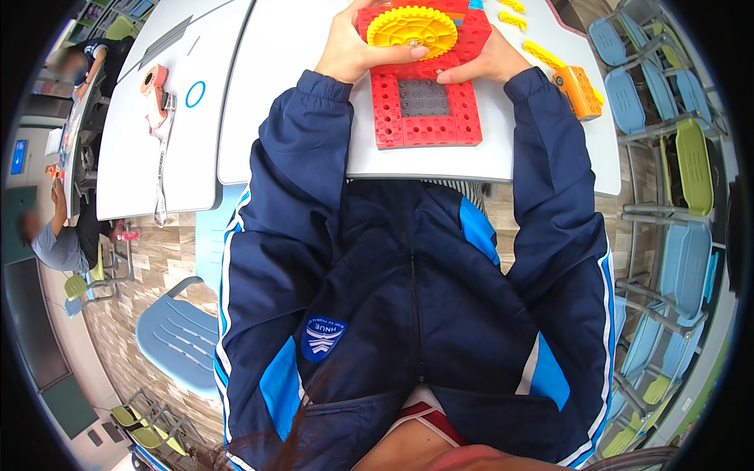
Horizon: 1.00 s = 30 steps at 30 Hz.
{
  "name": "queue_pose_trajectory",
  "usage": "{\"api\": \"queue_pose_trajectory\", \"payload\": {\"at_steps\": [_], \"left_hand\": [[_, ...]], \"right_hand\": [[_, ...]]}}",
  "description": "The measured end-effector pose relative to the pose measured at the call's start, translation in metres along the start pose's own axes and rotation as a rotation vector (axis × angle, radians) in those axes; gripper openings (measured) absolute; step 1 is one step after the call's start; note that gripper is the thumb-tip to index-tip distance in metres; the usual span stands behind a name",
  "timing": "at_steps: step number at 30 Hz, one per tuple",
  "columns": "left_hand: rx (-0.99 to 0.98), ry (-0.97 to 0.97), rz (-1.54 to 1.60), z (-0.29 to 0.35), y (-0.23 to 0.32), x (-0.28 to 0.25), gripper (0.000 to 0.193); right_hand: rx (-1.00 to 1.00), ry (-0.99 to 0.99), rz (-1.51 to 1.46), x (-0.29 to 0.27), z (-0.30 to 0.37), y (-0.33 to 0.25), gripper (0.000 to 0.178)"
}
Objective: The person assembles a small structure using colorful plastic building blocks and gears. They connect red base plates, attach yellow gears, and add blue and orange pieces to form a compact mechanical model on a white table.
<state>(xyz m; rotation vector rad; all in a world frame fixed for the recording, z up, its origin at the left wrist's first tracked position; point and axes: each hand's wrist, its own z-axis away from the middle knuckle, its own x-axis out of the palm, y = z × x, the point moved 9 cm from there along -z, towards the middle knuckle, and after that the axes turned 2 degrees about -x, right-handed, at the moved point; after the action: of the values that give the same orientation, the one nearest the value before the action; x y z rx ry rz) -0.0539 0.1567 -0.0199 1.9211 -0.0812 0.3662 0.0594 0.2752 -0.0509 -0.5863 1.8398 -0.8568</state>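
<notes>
A red toy-brick model [467,118] stands on the white table, built from studded blocks around a grey studded plate [424,99]. On its upper part sits a large yellow gear wheel [393,30], upright and facing me. My left hand [353,43] is closed on the model's left side, its thumb lying along the gear's lower edge. On the other side my right hand [495,63] grips the red blocks, thumb pressed on the front below the gear. The fingers of both hands are partly hidden behind the model.
Right of the model lie an orange box-like block [577,92], a yellow beam [542,54] and small yellow pieces [513,20]. A lanyard [163,157] with a pinkish holder and a blue ring [195,94] rest on the left table [126,173]. Chairs surround the tables; two people sit far left.
</notes>
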Motion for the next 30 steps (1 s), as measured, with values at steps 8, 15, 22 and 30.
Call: {"api": "queue_pose_trajectory", "payload": {"at_steps": [8,15,22,30], "left_hand": [[0.004,0.002,-0.013,0.001,0.001,-0.001,0.09],[-0.011,0.021,-0.034,0.002,0.004,0.0,0.086],[0.023,0.048,-0.095,0.005,0.005,-0.005,0.076],[0.039,0.048,-0.103,0.004,0.004,-0.009,0.073]], "right_hand": [[0.034,-0.025,-0.01,0.002,0.0,0.01,0.087],[0.065,-0.036,-0.029,0.002,0.0,0.015,0.084],[0.026,0.027,-0.044,-0.003,0.002,0.013,0.08],[0.015,-0.025,-0.104,0.001,-0.001,0.016,0.078]]}}
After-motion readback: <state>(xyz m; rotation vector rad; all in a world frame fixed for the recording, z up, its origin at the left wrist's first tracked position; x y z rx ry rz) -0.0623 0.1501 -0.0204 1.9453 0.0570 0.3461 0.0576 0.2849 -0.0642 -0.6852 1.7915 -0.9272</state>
